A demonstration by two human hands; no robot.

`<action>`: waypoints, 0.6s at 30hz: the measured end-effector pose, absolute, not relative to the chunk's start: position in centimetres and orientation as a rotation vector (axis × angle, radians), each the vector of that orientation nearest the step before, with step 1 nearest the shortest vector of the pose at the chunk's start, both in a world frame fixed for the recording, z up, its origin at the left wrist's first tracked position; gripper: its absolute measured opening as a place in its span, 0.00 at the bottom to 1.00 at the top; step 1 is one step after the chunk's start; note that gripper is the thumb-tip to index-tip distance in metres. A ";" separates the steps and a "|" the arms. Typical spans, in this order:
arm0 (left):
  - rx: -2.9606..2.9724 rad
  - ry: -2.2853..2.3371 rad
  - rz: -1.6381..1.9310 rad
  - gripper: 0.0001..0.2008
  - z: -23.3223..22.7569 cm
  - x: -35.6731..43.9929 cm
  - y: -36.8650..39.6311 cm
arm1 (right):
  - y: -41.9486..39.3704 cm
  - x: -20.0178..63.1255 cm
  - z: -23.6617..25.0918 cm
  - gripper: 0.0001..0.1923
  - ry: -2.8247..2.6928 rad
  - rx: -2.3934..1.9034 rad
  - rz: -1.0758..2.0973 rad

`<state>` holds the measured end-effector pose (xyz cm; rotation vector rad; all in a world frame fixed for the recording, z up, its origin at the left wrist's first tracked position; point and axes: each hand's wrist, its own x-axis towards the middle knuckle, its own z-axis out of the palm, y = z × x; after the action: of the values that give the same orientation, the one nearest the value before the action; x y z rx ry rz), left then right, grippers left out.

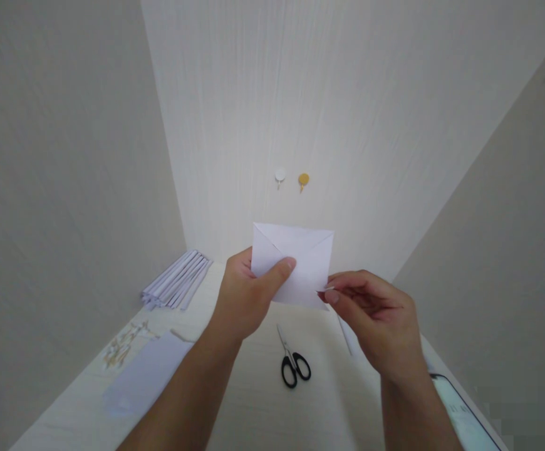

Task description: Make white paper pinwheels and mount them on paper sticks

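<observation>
Gripping a folded white paper (pixel 295 263) above the counter (pixel 254 401), the left hand (pixel 244 294) clamped one edge while the right hand (pixel 376 319) pinched its lower corner.

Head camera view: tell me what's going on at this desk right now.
A person holds a folded white paper up above the table with both bare hands. The left hand grips its left side, thumb across the front; the right hand pinches its lower right corner. Below lie black-handled scissors, a bundle of rolled papers at far left, and a flat sheet. Two round hooks sit on the wall.
</observation>
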<state>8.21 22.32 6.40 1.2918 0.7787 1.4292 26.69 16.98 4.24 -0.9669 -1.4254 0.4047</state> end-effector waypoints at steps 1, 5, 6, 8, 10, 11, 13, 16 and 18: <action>1.281 0.780 1.428 0.15 6.4 8.3 22.2 | 17.0 26.7 4.2 0.04 -1.399 -0.972 0.410; 1.256 0.767 1.433 0.14 6.4 8.4 21.9 | 16.8 26.5 4.2 0.04 -1.359 -0.959 0.431; 1.256 0.763 1.434 0.14 6.4 8.4 21.9 | 16.8 26.4 4.3 0.04 -1.356 -0.954 0.437; 1.259 0.761 1.436 0.14 6.5 8.5 21.7 | 16.7 26.4 4.4 0.05 -1.352 -0.944 0.449; 1.257 0.781 1.450 0.13 6.7 8.6 21.4 | 16.7 26.3 4.5 0.05 -1.354 -0.941 0.464; 1.254 0.794 1.459 0.13 6.8 8.7 21.2 | 16.7 26.3 4.5 0.05 -1.351 -0.943 0.468; 1.238 0.808 1.476 0.12 6.9 8.9 20.8 | 16.7 26.2 4.6 0.06 -1.339 -0.956 0.461; 1.214 0.793 1.483 0.13 7.0 9.1 20.4 | 16.8 26.2 4.7 0.05 -1.312 -0.988 0.437; 1.207 0.789 1.498 0.13 6.9 9.1 20.3 | 16.7 26.2 4.7 0.05 -1.296 -1.002 0.431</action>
<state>9.13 20.28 6.91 1.2071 0.7894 1.4980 26.22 16.74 4.75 -1.0024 -1.2962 0.4305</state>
